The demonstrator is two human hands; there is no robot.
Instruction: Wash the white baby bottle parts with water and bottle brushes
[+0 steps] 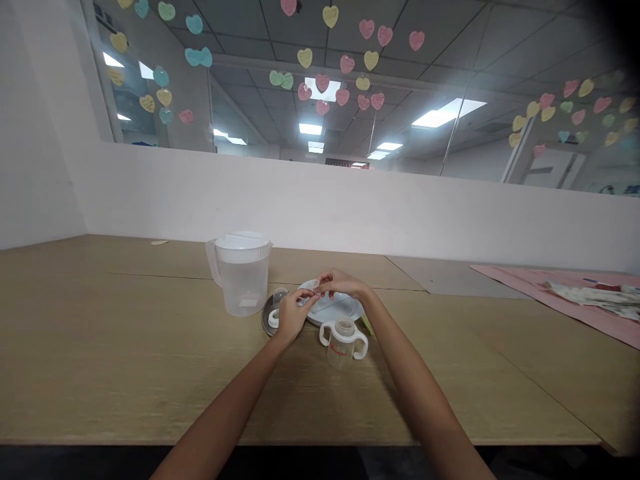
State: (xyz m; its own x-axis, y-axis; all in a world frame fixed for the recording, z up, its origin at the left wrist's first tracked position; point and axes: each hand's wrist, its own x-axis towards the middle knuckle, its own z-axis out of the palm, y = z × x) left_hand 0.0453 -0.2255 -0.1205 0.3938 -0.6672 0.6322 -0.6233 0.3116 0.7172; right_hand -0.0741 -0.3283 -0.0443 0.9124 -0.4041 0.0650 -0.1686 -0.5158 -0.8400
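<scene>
From my remote seat I look over a wide wooden worktop [125, 360], where a lidded translucent pitcher [243, 280] stands upright. Right of it lies a white plate [347, 306], with a two-handled bottle [341, 352] upright just in front. A dark round dish [265, 320] sits near the pitcher's base. My right hand [344, 283] arches over the plate and meets my left hand [291, 317], fingertips close together; whether either grip is closed on anything, I cannot tell. A small whitish piece [309, 285] shows beside the fingertips; a white ring [273, 319] rests in the dish.
</scene>
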